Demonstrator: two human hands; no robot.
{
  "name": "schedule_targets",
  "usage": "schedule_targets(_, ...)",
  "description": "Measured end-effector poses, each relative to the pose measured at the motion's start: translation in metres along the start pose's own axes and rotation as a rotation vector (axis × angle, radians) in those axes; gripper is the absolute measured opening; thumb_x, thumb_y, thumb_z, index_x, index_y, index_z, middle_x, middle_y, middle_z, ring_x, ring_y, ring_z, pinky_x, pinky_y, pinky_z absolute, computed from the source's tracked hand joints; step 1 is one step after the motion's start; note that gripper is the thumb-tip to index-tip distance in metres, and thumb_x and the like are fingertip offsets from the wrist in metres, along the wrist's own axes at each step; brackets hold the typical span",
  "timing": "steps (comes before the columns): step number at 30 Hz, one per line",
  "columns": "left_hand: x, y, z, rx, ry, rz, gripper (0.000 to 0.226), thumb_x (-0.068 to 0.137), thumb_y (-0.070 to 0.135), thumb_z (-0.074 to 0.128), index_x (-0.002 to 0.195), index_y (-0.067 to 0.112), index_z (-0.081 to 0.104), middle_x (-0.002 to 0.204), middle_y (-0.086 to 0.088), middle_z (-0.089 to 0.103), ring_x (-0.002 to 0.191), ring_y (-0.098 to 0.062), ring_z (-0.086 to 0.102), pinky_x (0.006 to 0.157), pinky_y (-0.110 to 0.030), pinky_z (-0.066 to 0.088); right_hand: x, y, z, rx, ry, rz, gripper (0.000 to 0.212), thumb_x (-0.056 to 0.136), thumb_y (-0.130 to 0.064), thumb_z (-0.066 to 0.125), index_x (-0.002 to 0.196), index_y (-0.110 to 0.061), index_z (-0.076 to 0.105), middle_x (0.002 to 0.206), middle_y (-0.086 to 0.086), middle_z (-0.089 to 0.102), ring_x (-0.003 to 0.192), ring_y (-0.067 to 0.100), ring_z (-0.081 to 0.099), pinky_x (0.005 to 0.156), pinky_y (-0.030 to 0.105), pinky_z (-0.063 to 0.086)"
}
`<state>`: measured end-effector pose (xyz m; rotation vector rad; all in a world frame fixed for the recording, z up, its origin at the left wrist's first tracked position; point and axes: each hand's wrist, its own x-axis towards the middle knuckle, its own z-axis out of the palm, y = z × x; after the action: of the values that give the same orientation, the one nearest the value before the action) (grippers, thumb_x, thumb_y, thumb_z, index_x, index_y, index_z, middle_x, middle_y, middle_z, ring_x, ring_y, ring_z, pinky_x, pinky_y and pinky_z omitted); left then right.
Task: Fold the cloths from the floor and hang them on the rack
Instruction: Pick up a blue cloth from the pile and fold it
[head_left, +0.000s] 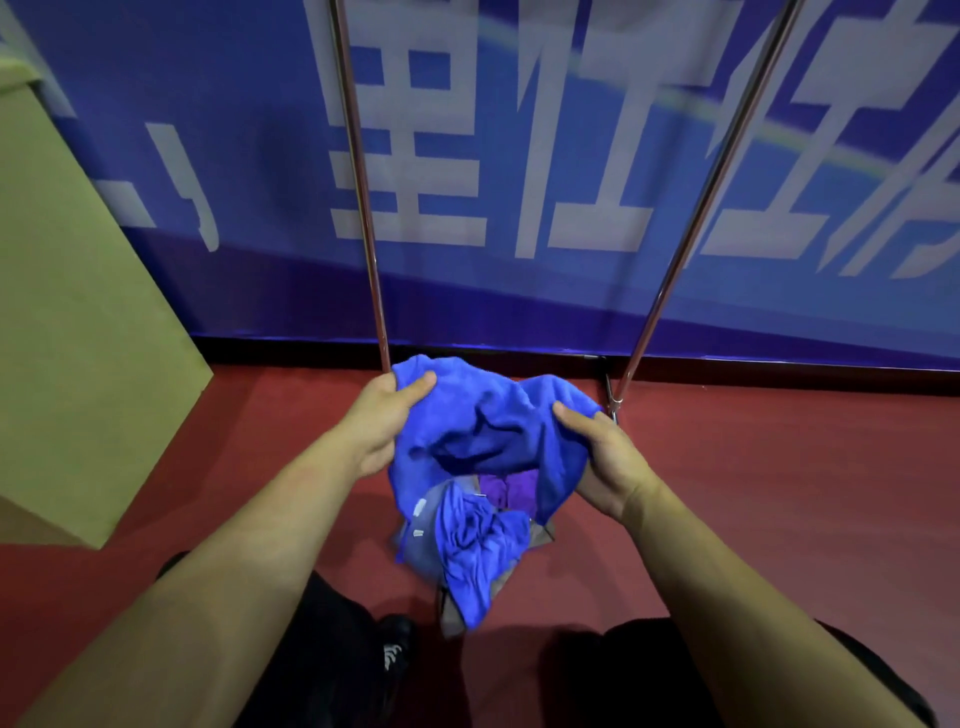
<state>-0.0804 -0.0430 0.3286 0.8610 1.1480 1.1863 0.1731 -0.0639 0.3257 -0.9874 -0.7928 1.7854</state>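
At the centre of the frame both hands hold a blue cloth (483, 421) up over the red floor (753, 467): the left hand (382, 415) pinches its upper left edge, the right hand (605, 457) grips its right side. It looks soft, light and limp, sagging between the grips, so taking two corners would probably spread it best. Below it, a pile of cloths (478, 545) lies crumpled; how many cannot be told. Only two poles of the rack (363, 208) show, its top bar cut off at the upper edge.
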Motion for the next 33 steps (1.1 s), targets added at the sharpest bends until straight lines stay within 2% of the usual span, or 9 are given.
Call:
schedule_targets(3,0.007,-0.01,-0.015,0.624,0.105,0.123,0.019,0.1,0.026,0.06,0.111,0.014,0.069,0.104,0.0,0.074,0.1,-0.019,0.068,0.09,-0.032,0.054,0.003,-0.003,-0.007,-0.153,0.096,-0.078,0.034,0.095,-0.001,0.059,0.128,0.007,0.059,0.127,0.032,0.063,0.115,0.041,0.061,0.104,0.056,0.048)
schedule_targets(5,0.006,-0.008,-0.018,0.707,0.165,0.124,0.023,0.099,0.033,0.061,0.107,0.013,0.07,0.101,0.0,0.073,0.095,-0.018,0.067,0.082,-0.03,0.05,0.005,-0.007,-0.013,-0.255,0.165,-0.112,0.028,0.095,-0.003,0.061,0.121,0.006,0.064,0.118,0.029,0.068,0.105,0.036,0.066,0.099,0.05,0.052)
schedule_targets(10,0.007,0.008,-0.019,0.366,0.313,0.122,0.023,0.095,0.038,0.066,0.1,0.017,0.074,0.096,0.001,0.075,0.086,-0.012,0.068,0.078,-0.027,0.052,0.007,-0.02,-0.026,-0.309,0.249,-0.03,0.027,0.091,-0.022,0.072,0.106,0.0,0.074,0.102,0.023,0.074,0.088,0.03,0.066,0.075,0.039,0.053)
schedule_targets(13,0.01,0.017,-0.025,-0.073,0.139,-0.1,0.02,0.096,0.026,0.063,0.11,0.012,0.066,0.096,-0.012,0.07,0.082,-0.019,0.068,0.075,-0.029,0.056,0.011,-0.026,-0.03,-0.312,0.299,-0.028,0.03,0.088,-0.025,0.076,0.102,0.001,0.075,0.1,0.023,0.074,0.088,0.03,0.066,0.079,0.043,0.052)
schedule_targets(19,0.01,0.027,-0.034,-0.26,-0.049,-0.177,0.016,0.097,0.007,0.052,0.105,0.006,0.065,0.089,-0.01,0.074,0.079,-0.018,0.074,0.074,-0.029,0.061,0.016,-0.033,-0.039,-0.367,0.454,-0.073,0.032,0.083,-0.034,0.081,0.089,-0.004,0.073,0.073,0.008,0.064,0.061,0.018,0.057,0.049,0.024,0.049)
schedule_targets(22,0.015,0.024,-0.037,-0.175,-0.055,-0.066,0.025,0.096,-0.006,0.049,0.114,0.003,0.064,0.096,-0.01,0.076,0.086,-0.019,0.074,0.08,-0.031,0.061,0.017,-0.038,-0.041,-0.266,0.395,-0.046,0.028,0.086,-0.034,0.077,0.087,-0.007,0.07,0.071,0.005,0.064,0.064,0.018,0.057,0.06,0.029,0.049)
schedule_targets(26,0.022,0.014,-0.04,0.022,0.152,0.005,0.013,0.095,-0.002,0.06,0.098,0.005,0.07,0.078,0.0,0.078,0.073,-0.01,0.072,0.077,-0.026,0.056,0.019,-0.045,-0.043,-0.116,0.258,-0.053,0.031,0.097,-0.019,0.061,0.118,0.003,0.065,0.104,0.018,0.068,0.096,0.026,0.064,0.089,0.038,0.052)
schedule_targets(29,0.026,0.008,-0.046,0.139,0.294,0.016,0.006,0.086,0.013,0.077,0.092,0.014,0.076,0.081,0.0,0.077,0.079,-0.017,0.069,0.073,-0.027,0.055,0.016,-0.045,-0.044,-0.179,0.276,-0.134,0.017,0.099,-0.013,0.058,0.104,-0.001,0.069,0.084,0.008,0.073,0.073,0.016,0.067,0.065,0.024,0.055)
schedule_targets(33,0.027,0.007,-0.052,0.297,0.435,0.069,0.032,0.073,0.041,0.087,0.097,0.023,0.076,0.097,-0.001,0.077,0.086,-0.015,0.069,0.079,-0.034,0.055,0.015,-0.045,-0.047,-0.216,0.355,-0.223,0.015,0.099,-0.016,0.061,0.1,-0.007,0.072,0.076,0.001,0.074,0.061,0.007,0.065,0.055,0.019,0.052)
